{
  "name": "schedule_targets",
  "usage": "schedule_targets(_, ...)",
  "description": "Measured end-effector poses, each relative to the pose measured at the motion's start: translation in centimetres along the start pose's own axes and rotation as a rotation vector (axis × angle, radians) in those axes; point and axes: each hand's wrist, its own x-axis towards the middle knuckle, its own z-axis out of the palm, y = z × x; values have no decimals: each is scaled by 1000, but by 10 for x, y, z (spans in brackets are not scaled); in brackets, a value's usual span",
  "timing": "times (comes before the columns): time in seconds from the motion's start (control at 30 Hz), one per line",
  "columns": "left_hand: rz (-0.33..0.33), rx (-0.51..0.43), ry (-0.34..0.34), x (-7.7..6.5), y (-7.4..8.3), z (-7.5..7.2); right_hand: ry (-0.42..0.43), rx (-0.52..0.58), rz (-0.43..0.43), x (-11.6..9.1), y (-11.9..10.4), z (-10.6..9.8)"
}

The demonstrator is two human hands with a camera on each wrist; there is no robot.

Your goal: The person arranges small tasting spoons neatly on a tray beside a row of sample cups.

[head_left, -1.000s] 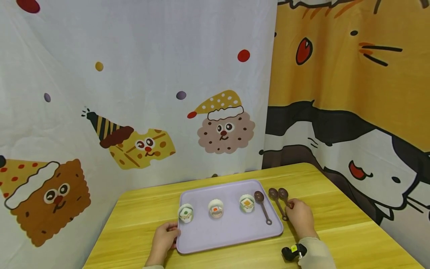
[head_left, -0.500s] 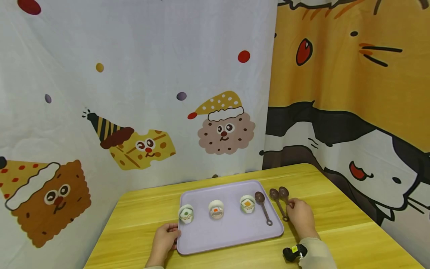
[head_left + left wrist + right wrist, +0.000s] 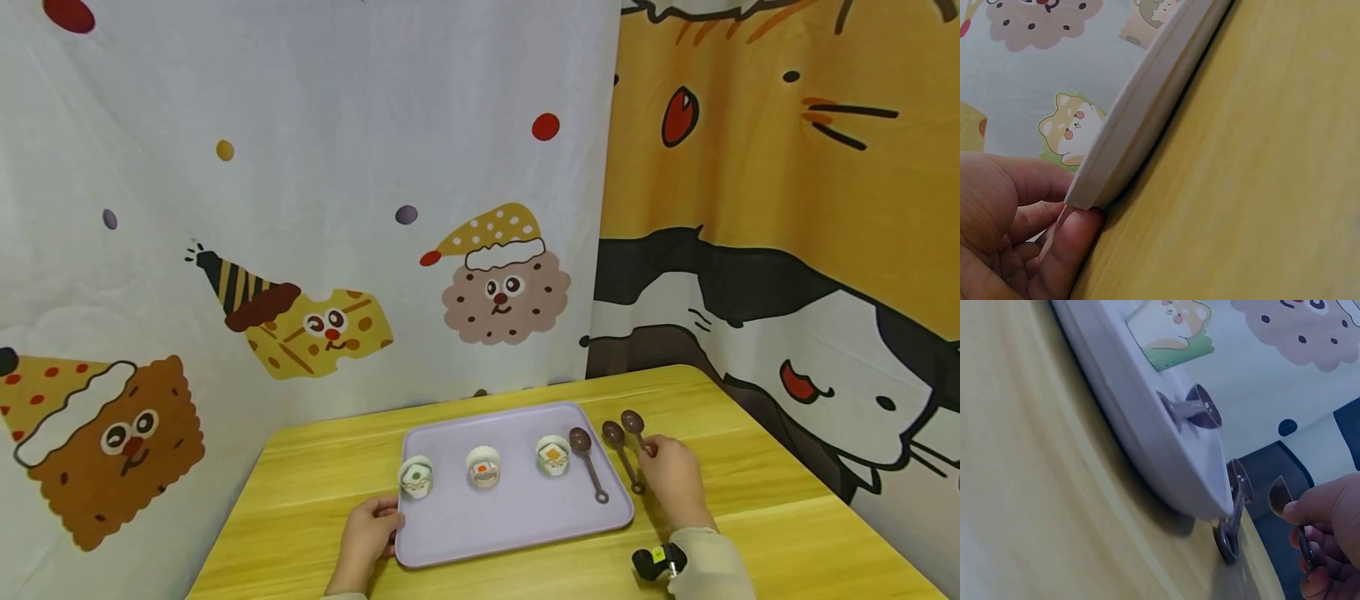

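A lilac tray [image 3: 510, 521] lies on the table; my left hand [image 3: 366, 533] grips its left edge. In the left wrist view, fingers and thumb meet the rim [image 3: 1132, 122]. With its fingertips, my right hand [image 3: 675, 479] pinches the handle of a brown spoon [image 3: 633, 421], bowl end pointing away. The right wrist view shows that spoon's bowl [image 3: 1280, 497] raised above the table. Another brown spoon [image 3: 622, 456] lies against the tray's right side. On the tray are a third spoon [image 3: 590, 467] and three small patterned cups, left [image 3: 416, 478], middle [image 3: 483, 468] and right [image 3: 553, 457].
The yellow wood-grain table [image 3: 765, 492] extends around the tray on all sides. A white cartoon curtain [image 3: 337, 125] hangs behind it, and an orange cat-print curtain [image 3: 750, 183] stands at the right. A black device [image 3: 656, 563] sits on the right wrist.
My right hand has drawn slightly rightward with its spoon, whose bowl has swung a little farther from the neighbouring spoon. The left hand and tray hold their places.
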Motion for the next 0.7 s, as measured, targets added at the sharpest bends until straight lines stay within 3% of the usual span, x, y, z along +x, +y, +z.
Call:
schedule_targets(0.33, -5, 6, -1, 0, -1, 1, -54, 14, -4, -3, -21, 6)
schedule_targets(0.7, -3, 8, -6, 0, 0, 1, -53, 19, -71, -8, -45, 21)
